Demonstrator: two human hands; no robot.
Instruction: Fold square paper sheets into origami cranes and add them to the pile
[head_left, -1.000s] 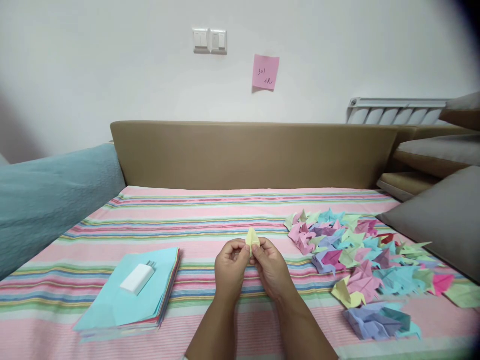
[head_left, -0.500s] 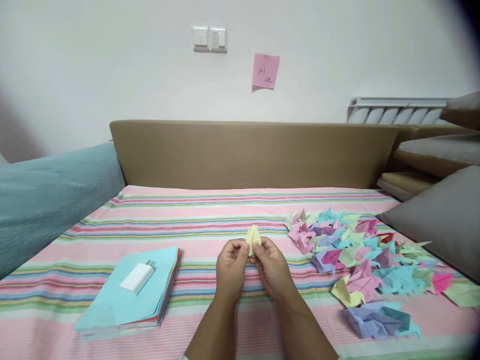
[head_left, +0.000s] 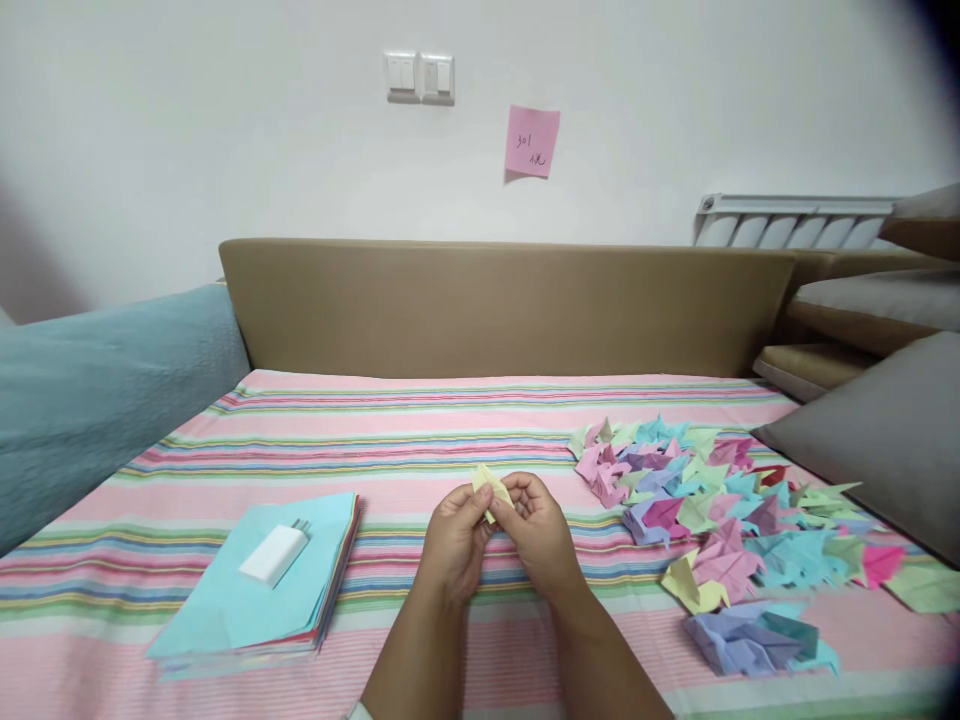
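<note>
A small pale yellow folded paper piece (head_left: 490,487) is pinched between both hands above the striped sheet. My left hand (head_left: 452,541) grips its lower left side with fingers curled. My right hand (head_left: 538,536) holds its right side between thumb and fingertips. The paper tilts to the left. A stack of coloured paper sheets (head_left: 259,585), light blue on top, lies to the left of my hands with a white charger plug (head_left: 274,556) resting on it. A pile of folded paper cranes (head_left: 712,525) in several colours lies to the right.
The pink striped sheet (head_left: 420,430) covers the surface. A teal blanket (head_left: 97,390) lies at the left, a tan headboard (head_left: 502,305) behind, grey and tan cushions (head_left: 885,430) at the right. A pink sticky note (head_left: 532,141) and wall switches (head_left: 420,78) hang on the wall.
The yellow paper piece has tipped from upright to leaning left, and both hands have shifted slightly left and lower while still pinching it.
</note>
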